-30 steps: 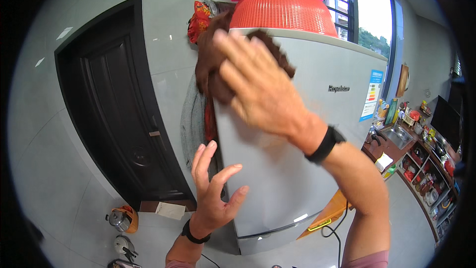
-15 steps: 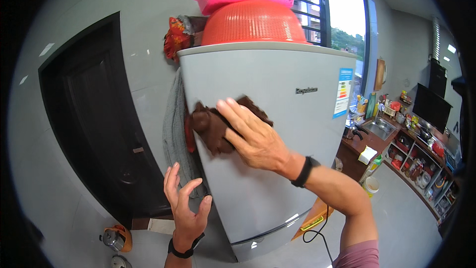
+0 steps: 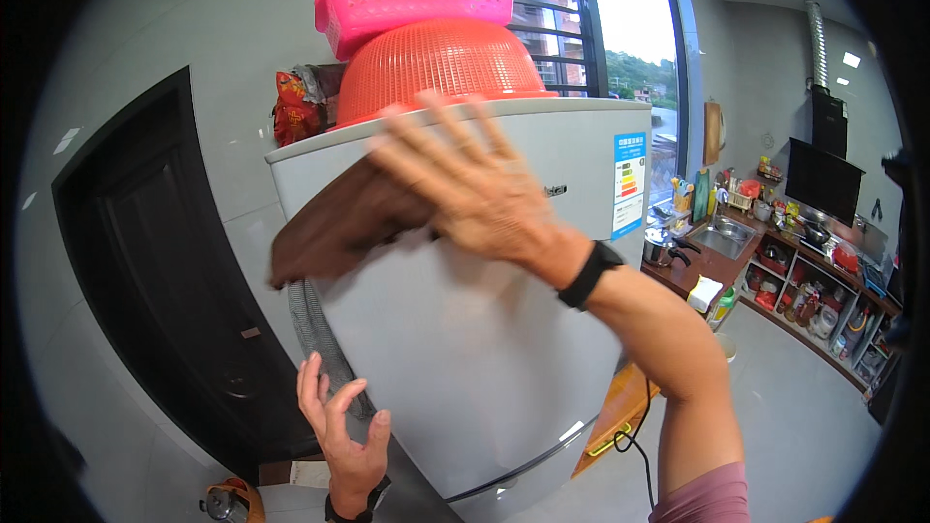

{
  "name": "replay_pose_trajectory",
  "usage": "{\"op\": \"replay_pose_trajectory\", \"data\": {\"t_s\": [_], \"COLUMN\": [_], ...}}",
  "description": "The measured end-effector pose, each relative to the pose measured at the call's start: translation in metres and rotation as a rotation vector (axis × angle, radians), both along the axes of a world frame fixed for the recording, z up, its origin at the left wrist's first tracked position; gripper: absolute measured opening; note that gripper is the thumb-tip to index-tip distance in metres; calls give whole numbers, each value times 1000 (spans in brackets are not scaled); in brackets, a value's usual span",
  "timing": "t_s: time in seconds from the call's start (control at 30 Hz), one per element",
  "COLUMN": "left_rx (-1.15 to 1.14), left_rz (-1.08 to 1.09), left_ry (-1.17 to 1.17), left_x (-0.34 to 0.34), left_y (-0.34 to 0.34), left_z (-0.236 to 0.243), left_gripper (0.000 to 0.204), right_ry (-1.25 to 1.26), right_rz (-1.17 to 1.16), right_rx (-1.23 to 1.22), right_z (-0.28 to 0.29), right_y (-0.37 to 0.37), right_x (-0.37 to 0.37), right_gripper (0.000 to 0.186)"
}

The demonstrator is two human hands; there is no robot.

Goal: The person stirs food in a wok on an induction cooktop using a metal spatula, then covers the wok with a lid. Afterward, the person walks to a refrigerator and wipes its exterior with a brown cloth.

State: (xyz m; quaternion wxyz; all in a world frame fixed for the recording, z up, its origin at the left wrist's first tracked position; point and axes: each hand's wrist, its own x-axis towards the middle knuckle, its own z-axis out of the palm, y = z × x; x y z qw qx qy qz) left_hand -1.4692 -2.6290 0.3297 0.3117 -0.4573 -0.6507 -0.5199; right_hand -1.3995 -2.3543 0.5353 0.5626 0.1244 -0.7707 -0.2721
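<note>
With blurred, outstretched fingers, my right hand (image 3: 475, 194) holds a brown cloth (image 3: 339, 223) pressed against the upper front of a pale grey fridge (image 3: 455, 349); the cloth trails leftward from under the palm toward the fridge's left edge. Lower down, near that left edge, my left hand (image 3: 344, 436) is open, its fingers curved apart and holding nothing. A red mesh-patterned colander (image 3: 436, 58) rests on the fridge top, with a pink perforated basket (image 3: 407, 0) stacked above it.
A dark door (image 3: 145, 252) and a grey hanging cloth (image 3: 315, 339) are on the left. Right are a window (image 3: 630, 29) and a cluttered kitchen counter with a sink (image 3: 727, 232) above open shelves (image 3: 814, 320). A cable (image 3: 647, 455) runs by a wooden piece at bottom right.
My right hand and the cloth went down the fridge front, then swept back up and rightward. My left hand stays open near the left edge. The view has shifted, the fridge now sitting further left.
</note>
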Motion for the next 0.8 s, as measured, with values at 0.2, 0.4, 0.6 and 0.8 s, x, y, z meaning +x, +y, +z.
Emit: {"op": "replay_pose_trajectory", "data": {"t_s": [0.2, 0.4, 0.6, 0.8], "left_rx": [32, 47, 24, 23], "left_rz": [28, 21, -5, -9], "left_ry": [14, 37, 54, -26], "left_x": [-10, -8, -11, -9], "left_y": [-11, -17, -19, -26], "left_z": [4, 0, -8, -14], "left_gripper": [37, 39, 38, 38], "right_ry": [363, 444, 330, -67], "right_rz": [-421, -79, 102, 198], "right_rx": [-126, -617, -90, 63], "right_z": [10, 31, -1, -10], "right_y": [103, 101, -24, -111], "right_x": [87, 68, -5, -55], "right_gripper": [83, 51, 40, 78]}}
